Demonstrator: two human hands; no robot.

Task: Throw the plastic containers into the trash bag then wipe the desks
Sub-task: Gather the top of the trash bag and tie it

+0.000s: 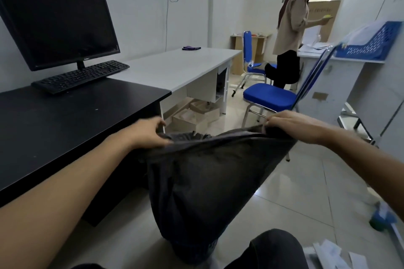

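A dark trash bag [207, 181] hangs in front of me over the tiled floor. My left hand [150, 132] grips the left side of its rim and my right hand [290, 124] grips the right side, stretching the mouth wide between them. The black desk [65, 120] is at my left, and the white desk [175, 67] adjoins it further back. A dark purple cloth [191, 48] lies at the far end of the white desk. No plastic container is in plain view; the bag's inside is hidden.
A monitor [59, 26] and keyboard [80, 76] stand on the black desk. Blue chairs [271, 96] stand ahead on the right, where a person [288, 35] works at another desk with a blue tray [367, 46]. Cardboard boxes [190, 116] lie under the white desk. Papers [328, 253] litter the floor.
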